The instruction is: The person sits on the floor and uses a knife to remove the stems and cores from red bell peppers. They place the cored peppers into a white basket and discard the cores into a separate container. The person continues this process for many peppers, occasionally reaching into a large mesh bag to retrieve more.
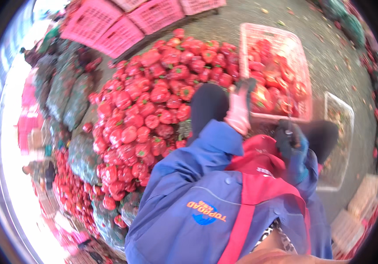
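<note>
My left hand (241,102), in a pink glove with a dark palm, is at the near left corner of a pink plastic crate (302,43). Its palm faces a large red and yellowish bell pepper (262,99); blur hides whether it grips it. In a dark glove, my right hand (287,138) is closed around a knife, whose thin blade (289,102) points away from me over the crate. Cut-looking and whole red peppers partly fill the crate. A big heap of red bell peppers (159,94) lies on the floor to the left.
Pink crates (119,36) stand beyond the heap. Full green mesh sacks (76,99) lie at the left, and more (350,28) along the right. A pale shallow crate (352,132) with scraps stands beside my right knee. Other people are at the far left.
</note>
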### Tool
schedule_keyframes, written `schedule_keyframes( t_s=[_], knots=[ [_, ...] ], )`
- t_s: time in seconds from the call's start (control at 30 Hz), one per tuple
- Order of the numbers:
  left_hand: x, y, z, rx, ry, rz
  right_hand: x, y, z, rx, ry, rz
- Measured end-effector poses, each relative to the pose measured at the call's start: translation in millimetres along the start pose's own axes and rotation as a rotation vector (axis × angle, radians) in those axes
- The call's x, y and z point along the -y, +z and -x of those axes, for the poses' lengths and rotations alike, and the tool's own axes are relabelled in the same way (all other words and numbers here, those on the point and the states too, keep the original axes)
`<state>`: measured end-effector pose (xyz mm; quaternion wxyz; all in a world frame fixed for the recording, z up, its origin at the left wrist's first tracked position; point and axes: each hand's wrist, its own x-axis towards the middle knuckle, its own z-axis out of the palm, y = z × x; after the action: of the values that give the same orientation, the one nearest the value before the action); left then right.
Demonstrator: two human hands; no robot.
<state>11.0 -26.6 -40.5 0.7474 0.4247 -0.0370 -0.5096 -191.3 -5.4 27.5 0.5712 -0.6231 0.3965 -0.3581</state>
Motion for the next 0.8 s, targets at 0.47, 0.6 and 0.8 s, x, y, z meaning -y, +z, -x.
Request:
schedule_keyframes(
  t_s=[0.47,0.6,0.8],
  knots=[
    [29,12,29,0.339,-0.244,0.176,-61,-2,-40,0.075,-0.058,0.198],
    [81,-7,9,0.31,-0.107,0.202,-62,-7,-36,0.156,0.009,0.224],
    [66,0,28,0.282,-0.177,-0.004,-49,-2,-37,0.274,-0.077,0.272]
  ],
)
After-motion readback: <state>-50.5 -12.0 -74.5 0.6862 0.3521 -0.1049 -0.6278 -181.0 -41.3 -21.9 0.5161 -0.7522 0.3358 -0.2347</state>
